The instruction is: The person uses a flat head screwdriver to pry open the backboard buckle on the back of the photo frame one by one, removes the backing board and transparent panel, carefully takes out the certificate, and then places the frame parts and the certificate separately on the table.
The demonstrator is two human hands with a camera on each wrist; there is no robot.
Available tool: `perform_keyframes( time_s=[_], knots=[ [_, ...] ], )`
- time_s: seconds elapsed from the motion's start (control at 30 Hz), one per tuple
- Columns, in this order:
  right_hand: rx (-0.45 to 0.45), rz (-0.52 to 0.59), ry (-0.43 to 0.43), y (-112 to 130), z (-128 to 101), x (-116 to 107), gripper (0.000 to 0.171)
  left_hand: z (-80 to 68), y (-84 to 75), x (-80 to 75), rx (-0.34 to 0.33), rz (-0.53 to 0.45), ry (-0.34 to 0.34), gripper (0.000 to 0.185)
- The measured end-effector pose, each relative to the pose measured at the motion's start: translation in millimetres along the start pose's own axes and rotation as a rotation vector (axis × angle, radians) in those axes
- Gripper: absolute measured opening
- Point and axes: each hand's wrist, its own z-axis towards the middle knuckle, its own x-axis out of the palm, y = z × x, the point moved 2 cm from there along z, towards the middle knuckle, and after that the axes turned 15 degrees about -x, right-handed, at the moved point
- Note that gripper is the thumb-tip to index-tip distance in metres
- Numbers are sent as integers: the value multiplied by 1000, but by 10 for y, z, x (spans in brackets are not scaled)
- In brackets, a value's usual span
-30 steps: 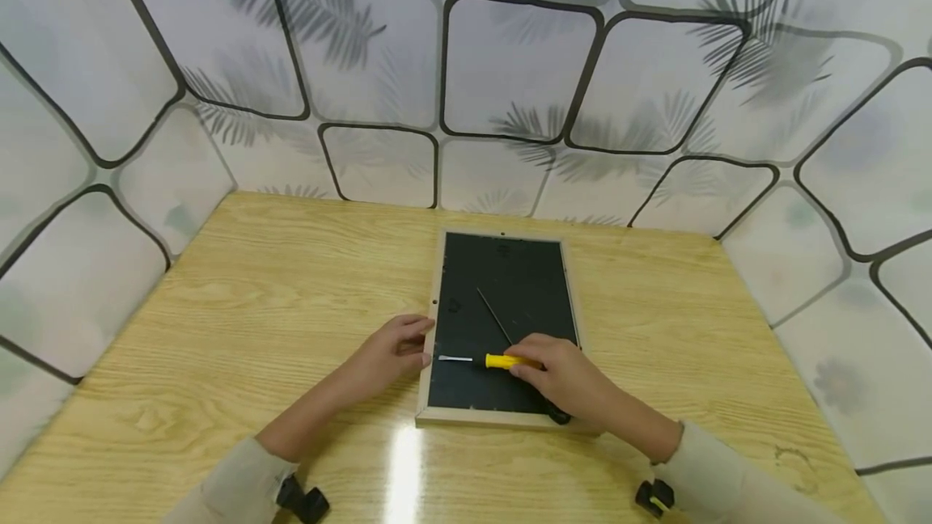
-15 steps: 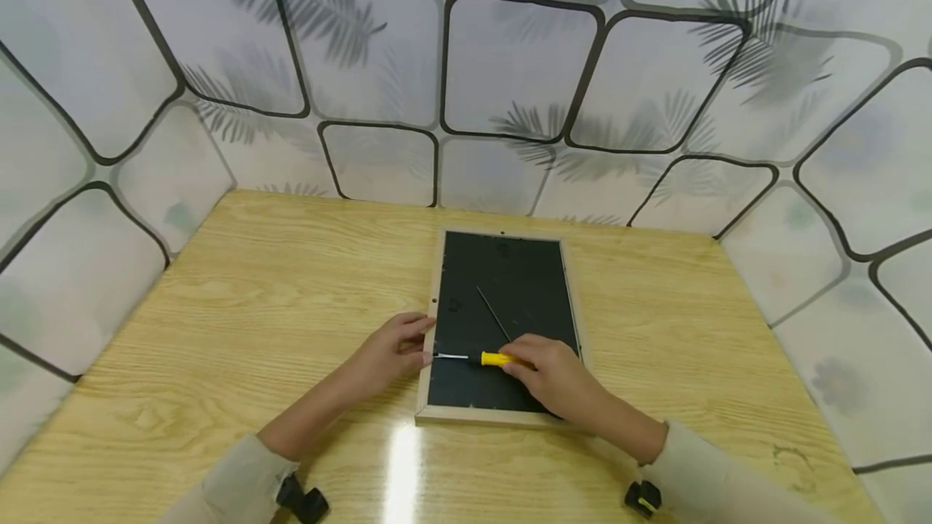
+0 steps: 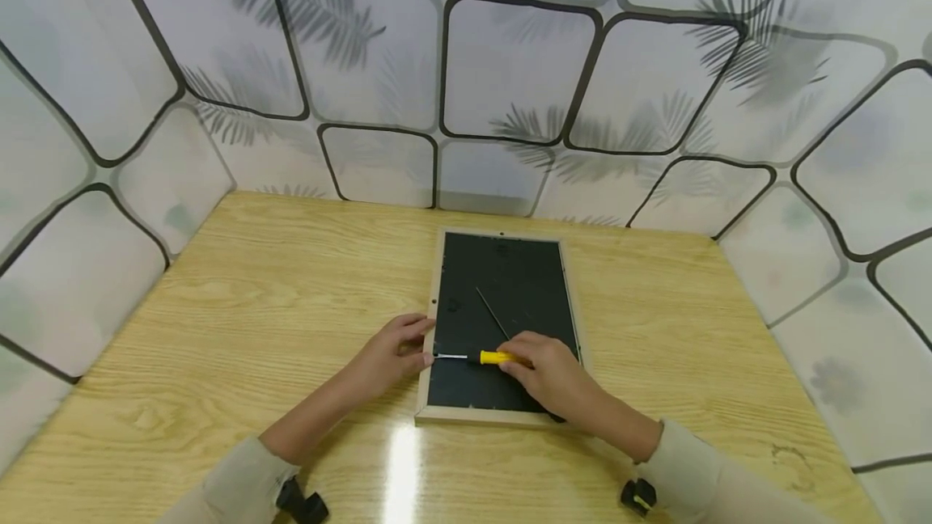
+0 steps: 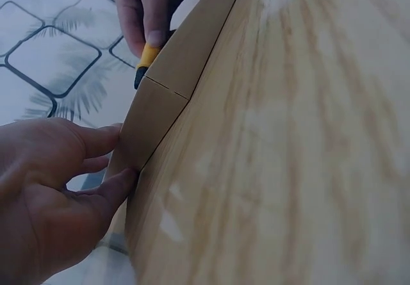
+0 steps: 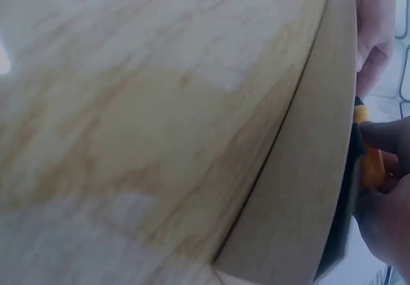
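A picture frame (image 3: 423,395) of pale wood lies back side up, its dark backing board (image 3: 502,265) showing. My right hand (image 3: 549,370) grips a screwdriver (image 3: 491,357) by its yellow and black handle. The shaft points left across the board, its tip at the inner edge of the left rail. Beside that tip, my left hand (image 3: 389,354) rests its thumb and fingertips against the frame's left side. A long thin metal rod (image 3: 493,312) lies slanted on the board and runs under my right hand. Past the hand, a black end shows near the frame's bottom rail.
The frame rests on a wood-grain table (image 3: 291,281). Patterned panels (image 3: 386,63) enclose the back and both sides. Small metal tabs sit along the backing's edges, and dark holes mark the top and left rails. Both sleeves carry black wrist cameras (image 3: 302,501).
My right hand has shifted slightly left with the screwdriver, bringing its tip to the left rail beside my left thumb. The left hand and the frame stay where they were.
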Motion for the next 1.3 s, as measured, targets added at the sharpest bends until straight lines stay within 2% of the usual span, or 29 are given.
perform_keyframes(
  time_s=[0.23, 0.6, 0.93, 1.07, 1.3],
  knots=[
    [27, 78, -18, -4, 47, -60, 20, -10, 2, -11, -39, -48, 39, 59],
    [37, 75, -20, 75, 240, -157, 19, -3, 16, -21, -10, -34, 26, 57],
    [191, 265, -66, 137, 410, -139, 20, 3, 25, -18, -18, -28, 26, 59],
    [184, 318, -98, 142, 476, -96, 22, 7, 41, -21, -17, -24, 23, 58],
    [149, 328, -129, 181, 590, -54, 23, 6, 46, -23, -21, -12, 17, 56]
  ],
)
